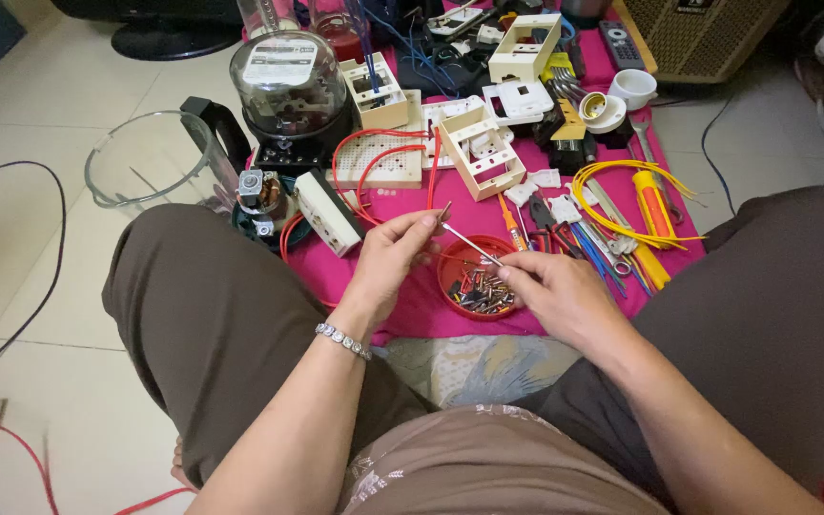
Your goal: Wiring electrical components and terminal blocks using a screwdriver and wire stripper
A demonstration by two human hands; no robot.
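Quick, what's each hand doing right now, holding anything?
Left hand: closed, pinching one end of a thin metal rod.
Right hand: closed, fingertips pinching the rod's other end, above the red dish of screws.

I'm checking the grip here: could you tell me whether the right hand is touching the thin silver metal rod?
Touching. The head view shows the right hand's fingertips pinching the lower end of the thin silver metal rod.

- The small part pinched in the left hand [388, 262] is too small to identify.
- The right hand [555, 296] covers part of the red dish [460, 277].
- The top edge crops the beige speaker box [698, 33].
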